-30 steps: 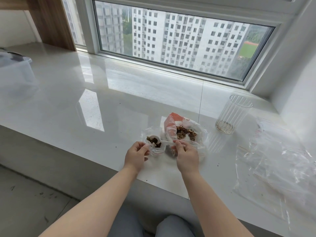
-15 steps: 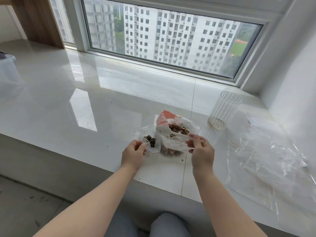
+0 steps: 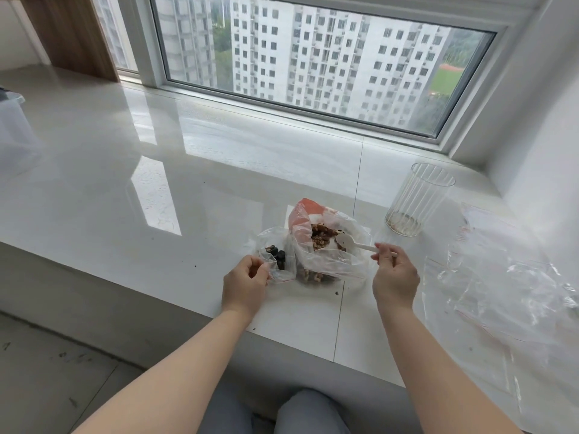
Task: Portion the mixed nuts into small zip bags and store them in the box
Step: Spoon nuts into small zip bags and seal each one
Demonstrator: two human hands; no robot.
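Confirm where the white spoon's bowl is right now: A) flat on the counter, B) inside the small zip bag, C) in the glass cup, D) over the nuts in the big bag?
D: the right hand holds the white spoon, bowl over the big bag of nuts.

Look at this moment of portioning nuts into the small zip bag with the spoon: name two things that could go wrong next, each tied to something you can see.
1. The left hand pinches the small zip bag at one edge only, so its mouth may sag and spooned nuts could miss it.
2. The big nut bag lies open and slumped near the ledge's front edge; the white spoon in the right hand might drag it, spilling nuts toward the floor.
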